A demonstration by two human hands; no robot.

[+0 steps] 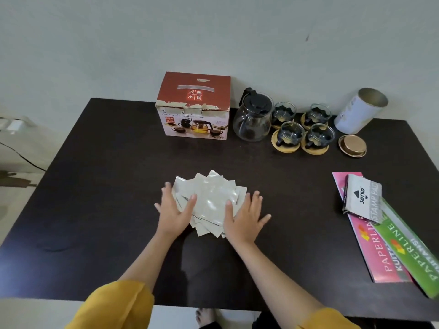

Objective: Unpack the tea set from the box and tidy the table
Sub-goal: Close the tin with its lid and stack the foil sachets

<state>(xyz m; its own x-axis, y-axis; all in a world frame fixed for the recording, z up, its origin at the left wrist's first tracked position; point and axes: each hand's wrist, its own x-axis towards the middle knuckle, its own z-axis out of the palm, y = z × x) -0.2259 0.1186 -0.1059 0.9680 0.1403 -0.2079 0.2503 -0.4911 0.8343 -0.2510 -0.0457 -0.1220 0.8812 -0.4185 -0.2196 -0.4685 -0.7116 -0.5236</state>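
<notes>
Left hand (174, 208) and right hand (244, 216) lie flat, fingers spread, flanking the fanned foil sachets (210, 201) mid-surface; nothing gripped, likely herding them into 1 stack. Tea set unpacked: glass teapot (253, 118) and 4 cups (303, 125) right of box (194, 108).

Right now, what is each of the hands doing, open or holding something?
Left hand: open, fingers spread, resting flat on the pile of silver sachets.
Right hand: open, fingers spread, flat on the same pile's right edge. Neither grips anything.
</notes>
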